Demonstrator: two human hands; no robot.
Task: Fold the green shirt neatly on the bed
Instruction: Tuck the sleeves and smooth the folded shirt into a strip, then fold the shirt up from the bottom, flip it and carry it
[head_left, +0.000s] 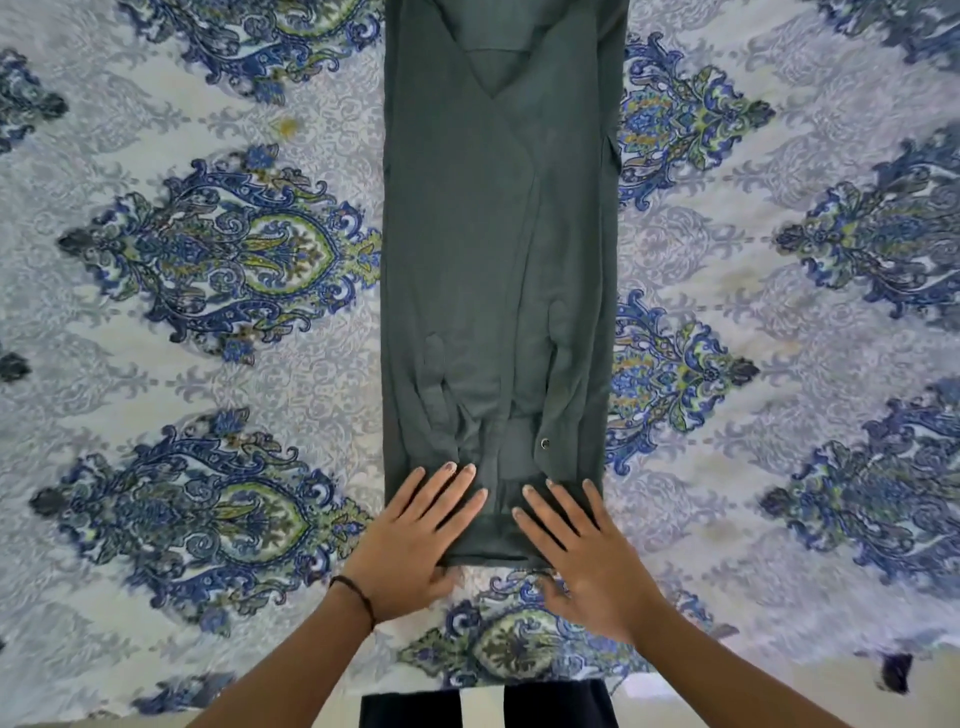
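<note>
The green shirt (493, 249) lies on the bed as a long narrow strip, both sides folded in, running from the near edge to the top of the view. A small metal snap (545, 442) shows near its lower end. My left hand (415, 540) lies flat, fingers spread, on the shirt's near left corner. My right hand (582, 556) lies flat on the near right corner. Both palms hang partly over the hem onto the sheet. Neither hand pinches the cloth. The shirt's collar end is cut off by the frame's top.
The bed is covered by a white sheet (208, 322) with blue and green paisley medallions on both sides of the shirt. The bed's near edge (311, 701) runs along the bottom. My dark-trousered legs (488, 709) stand against it. A black band sits on my left wrist (358, 597).
</note>
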